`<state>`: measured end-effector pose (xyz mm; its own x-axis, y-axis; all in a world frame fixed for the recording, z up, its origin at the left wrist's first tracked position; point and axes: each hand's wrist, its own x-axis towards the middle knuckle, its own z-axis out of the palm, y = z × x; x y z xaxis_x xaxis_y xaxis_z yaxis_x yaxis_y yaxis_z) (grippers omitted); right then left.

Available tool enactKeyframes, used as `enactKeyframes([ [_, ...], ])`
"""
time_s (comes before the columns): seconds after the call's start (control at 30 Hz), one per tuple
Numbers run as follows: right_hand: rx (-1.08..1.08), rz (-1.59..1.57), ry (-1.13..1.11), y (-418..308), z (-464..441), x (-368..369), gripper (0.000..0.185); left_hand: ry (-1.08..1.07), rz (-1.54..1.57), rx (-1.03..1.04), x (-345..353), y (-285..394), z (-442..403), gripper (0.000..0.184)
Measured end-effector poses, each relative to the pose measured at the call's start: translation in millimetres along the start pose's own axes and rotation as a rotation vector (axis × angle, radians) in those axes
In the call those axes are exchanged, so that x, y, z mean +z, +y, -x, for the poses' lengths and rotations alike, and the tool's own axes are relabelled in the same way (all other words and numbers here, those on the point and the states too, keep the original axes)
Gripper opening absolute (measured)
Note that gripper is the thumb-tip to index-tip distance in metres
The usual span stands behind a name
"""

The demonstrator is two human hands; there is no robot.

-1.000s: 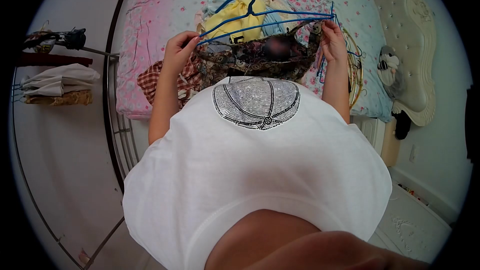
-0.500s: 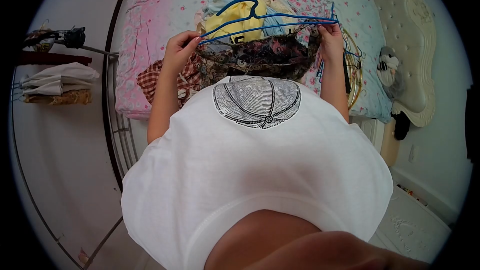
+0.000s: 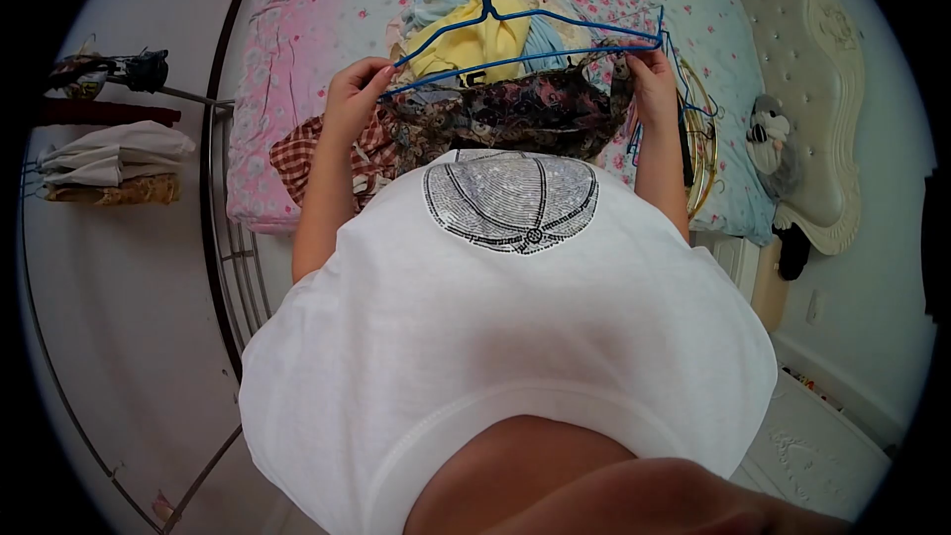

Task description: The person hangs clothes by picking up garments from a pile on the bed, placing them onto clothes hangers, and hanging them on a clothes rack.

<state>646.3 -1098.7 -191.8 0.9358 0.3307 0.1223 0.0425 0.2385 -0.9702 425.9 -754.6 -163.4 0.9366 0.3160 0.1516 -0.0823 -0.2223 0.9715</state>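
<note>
A blue clothes hanger (image 3: pixel 535 13) is stretched between my hands above the bed, its hook pointing away from me. My left hand (image 3: pixel 357 91) pinches its left end, fingers closed together with the edge of a dark floral garment (image 3: pixel 525 109). At the other end, my right hand (image 3: pixel 652 81) is closed around the hanger's corner and the garment's upper right part, where a thin strap shows. The garment hangs just below the hanger's bottom bar, close to my shirt. Its lower part is hidden by my body.
Behind the hanger lies a pile of clothes with a yellow piece (image 3: pixel 485 40). A red checked cloth (image 3: pixel 297 163) lies left on the flowered bed (image 3: pixel 267 69). More hangers (image 3: pixel 705 111) rest at the right near a tufted headboard (image 3: pixel 807 50). A rack with clothes (image 3: pixel 119 154) stands left.
The hanger has tipped, its hook swinging up and to the left and its left end lowering slightly. Both hands have stayed nearly in place, still gripping.
</note>
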Motion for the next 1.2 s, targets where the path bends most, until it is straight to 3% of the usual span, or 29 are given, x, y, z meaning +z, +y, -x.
enactKeyframes([
  [0.4,0.061,0.109,0.015,2,2,2,0.013,0.051,0.021,-0.026,5,-5,-1,0.017],
  [0.5,0.146,0.183,0.0,4,2,-4,0.03,0.047,0.013,-0.024,3,-9,-2,0.017],
  [0.6,0.018,0.175,0.178,4,12,10,0.058,0.043,0.0,-0.039,2,-9,1,0.017],
  [0.7,-0.036,0.342,0.154,-2,20,16,0.081,0.029,-0.018,-0.06,-3,-14,6,0.017],
  [0.9,-0.025,0.58,0.117,-8,46,44,0.08,-0.024,-0.056,-0.068,-18,-7,18,0.017],
  [1.03,-0.197,0.696,0.174,3,61,64,0.079,-0.059,0.041,-0.154,-29,-15,27,0.013],
  [1.17,-0.35,1.09,0.278,-11,81,89,0.071,-0.226,-0.009,-0.098,-45,-16,38,0.011],
  [1.2,-0.358,1.014,0.299,-9,80,87,0.05,-0.236,-0.024,-0.086,-45,-18,36,0.011],
])
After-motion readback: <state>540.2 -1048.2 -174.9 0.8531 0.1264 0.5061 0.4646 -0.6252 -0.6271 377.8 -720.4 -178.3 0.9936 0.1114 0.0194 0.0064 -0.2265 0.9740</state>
